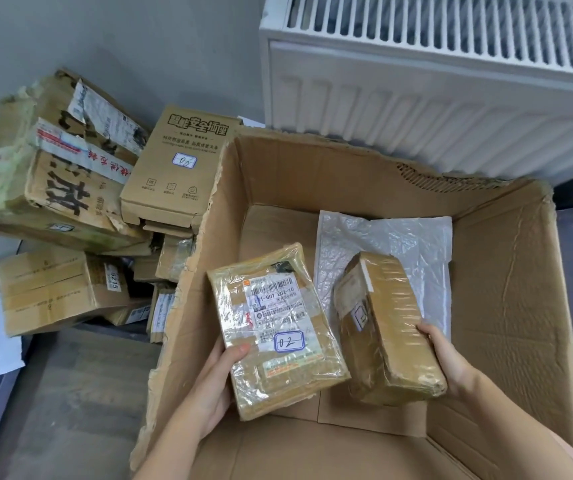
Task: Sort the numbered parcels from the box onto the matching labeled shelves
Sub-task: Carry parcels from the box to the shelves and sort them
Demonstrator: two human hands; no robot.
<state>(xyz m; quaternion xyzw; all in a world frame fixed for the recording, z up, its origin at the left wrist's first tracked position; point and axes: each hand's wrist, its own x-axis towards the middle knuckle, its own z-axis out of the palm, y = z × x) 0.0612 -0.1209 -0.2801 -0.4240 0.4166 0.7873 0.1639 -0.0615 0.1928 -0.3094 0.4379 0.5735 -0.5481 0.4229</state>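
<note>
Head view: both my hands inside the big cardboard box (507, 271), a parcel in each.

Radiator (451, 81) stands behind the box against the wall. Left of the box, a heap of parcels (63, 202) lies outside it, one tan carton (174, 168) on top tagged with a handwritten number I can't read for sure. On the box floor, a white bubble mailer (399, 251) lies flat. My left hand (209, 386) grips the flat taped parcel (274, 330) at its near-left corner, thumb curled over the top face, label reading 02 facing up. My right hand (448, 358) grips the thicker brown parcel (385, 327) at its near end, fingers wrapped round its right side; its small label is turned sideways, unreadable. The two parcels sit just beside each other above the box floor.
</note>
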